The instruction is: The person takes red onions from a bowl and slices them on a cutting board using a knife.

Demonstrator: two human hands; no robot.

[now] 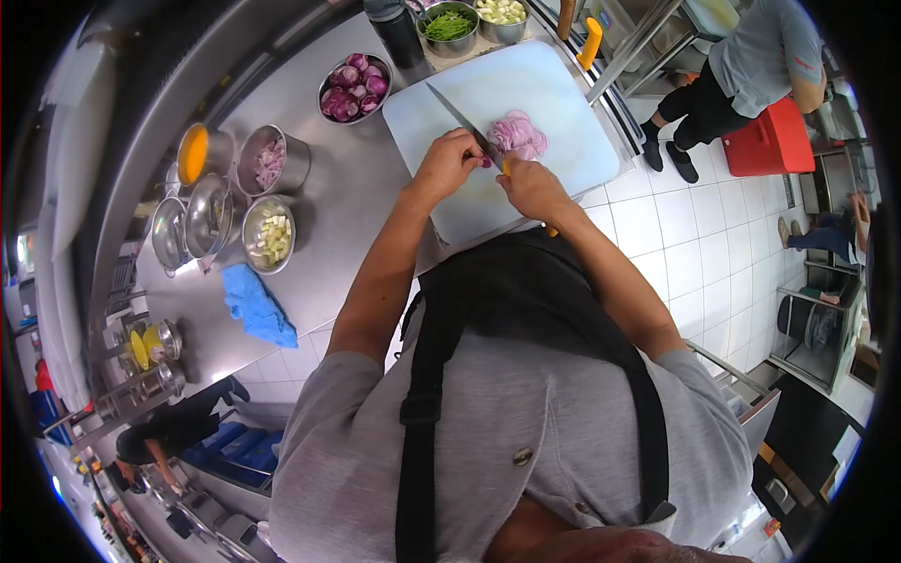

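Observation:
My right hand (537, 190) is wrapped round the yellow handle of a kitchen knife (458, 114). Its blade points away and to the left, low over a white cutting board (577, 108). Against the blade's left side, my left hand (449, 167) has its fingers curled on a small piece of red onion (486, 162), mostly hidden by the fingertips. A heap of thin red onion slices (519, 134) lies on the board, right of the blade. Beyond the board's far left corner is a metal bowl of peeled red onions (355, 89).
On the steel table (328, 206) stand a pot of chopped onion (272, 164), a bowl of pale cubes (270, 235) and a blue cloth (258, 305). A dark bottle (394, 33) and a bowl of cut greens (450, 26) stand behind the board. Other people are nearby.

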